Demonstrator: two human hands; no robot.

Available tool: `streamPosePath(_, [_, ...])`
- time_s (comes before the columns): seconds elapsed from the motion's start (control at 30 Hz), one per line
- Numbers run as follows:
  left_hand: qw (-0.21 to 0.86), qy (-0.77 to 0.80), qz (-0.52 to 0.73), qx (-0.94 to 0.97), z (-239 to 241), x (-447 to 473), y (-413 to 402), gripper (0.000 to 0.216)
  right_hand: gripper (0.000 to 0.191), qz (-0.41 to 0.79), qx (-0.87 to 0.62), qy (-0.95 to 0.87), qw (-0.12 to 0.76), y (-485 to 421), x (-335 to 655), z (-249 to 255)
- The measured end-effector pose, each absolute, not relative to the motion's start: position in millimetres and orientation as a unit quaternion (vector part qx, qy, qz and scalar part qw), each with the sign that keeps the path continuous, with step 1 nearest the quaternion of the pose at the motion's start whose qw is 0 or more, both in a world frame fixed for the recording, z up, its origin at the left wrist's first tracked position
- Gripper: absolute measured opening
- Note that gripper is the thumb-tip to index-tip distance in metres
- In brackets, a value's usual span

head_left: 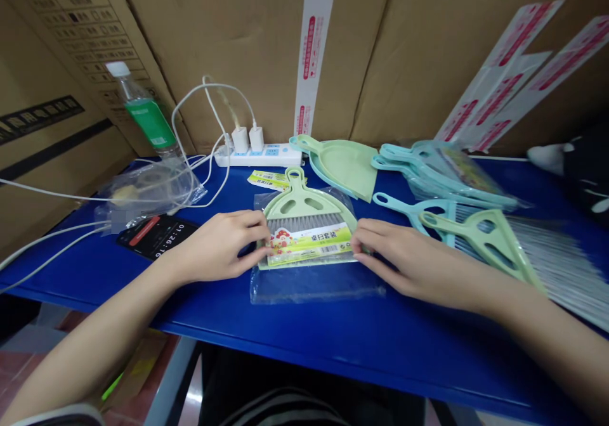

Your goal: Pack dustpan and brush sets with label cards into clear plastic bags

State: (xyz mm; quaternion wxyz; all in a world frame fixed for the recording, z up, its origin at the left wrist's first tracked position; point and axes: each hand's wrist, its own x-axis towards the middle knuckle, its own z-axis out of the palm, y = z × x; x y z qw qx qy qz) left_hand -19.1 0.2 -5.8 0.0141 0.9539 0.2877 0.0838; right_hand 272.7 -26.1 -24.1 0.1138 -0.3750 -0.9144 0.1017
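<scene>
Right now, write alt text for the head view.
Left hand and right hand touch a card over a green brush and dustpan, with a clear bag, on a blue table. More dustpans lie behind, brushes right, a phone left.

The hands (221, 246) are bare, with slim fingers, and the forearms (128, 309) are uncovered too. Below the left part of the bench's (304, 337) front edge, a sliver of sleeve (59, 413) shows, its rounded hem pale and whitish beside a dark patch. Below the middle of the bench's front edge, a black striped garment (285, 407) carries several light, curved stripes across it. Around those stripes, under the bench, the dark clothing (375, 381) looks plain black, its details lost in shadow.
</scene>
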Motion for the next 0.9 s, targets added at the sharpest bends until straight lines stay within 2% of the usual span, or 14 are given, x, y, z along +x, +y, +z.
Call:
streamPosePath(0.23, [0.01,0.27,0.067,0.961,-7.6,-20.7,-0.7,0.032,0.013,0.1,-0.372,-0.916,0.113,-25.6,273.0,-27.2])
streamPosePath(0.4, [0.042,0.238,0.043,0.969,-7.1,-18.7,-3.9,0.014,0.017,0.094,-0.372,-0.917,0.112,-24.8,273.4,-26.9])
streamPosePath(0.6, [0.052,0.211,0.041,0.975,-5.6,-15.5,-4.4,0.02,0.013,0.095,-0.375,-0.915,0.112,-25.6,274.0,-25.7])
streamPosePath(0.9, [0.066,0.213,0.031,0.974,-6.3,-17.3,-3.7,0.017,0.024,0.069,-0.363,-0.922,0.117,-23.9,279.2,-27.5])
